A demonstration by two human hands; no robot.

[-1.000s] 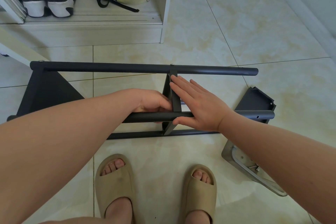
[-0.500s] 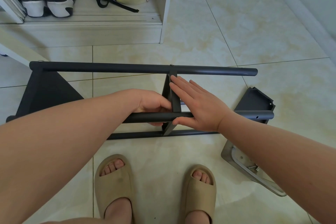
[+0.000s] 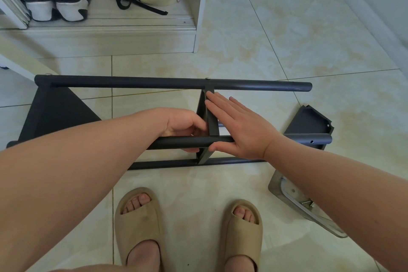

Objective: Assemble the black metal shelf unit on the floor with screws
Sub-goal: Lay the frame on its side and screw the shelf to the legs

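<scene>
Head view: grips shelf unit (image 3: 154, 84) near tube (image 3: 181, 142) with left hand (image 3: 183, 123), presses flat right hand (image 3: 242, 132) on crosspiece (image 3: 212, 123); axis 9-to-3 o'clock.

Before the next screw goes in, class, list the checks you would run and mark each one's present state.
1. Right hand flat, steadying middle bracket: ok.
2. Left hand grips near tube: ok.
3. Bracket screwed to far tube: ok, screw head shows.
4. Bracket screwed to near tube: cannot tell, hands hide the joint.
5. Spare screws in tray: ok.
6. End panel fitted on the right: not ok, far tube's end is bare.
</scene>
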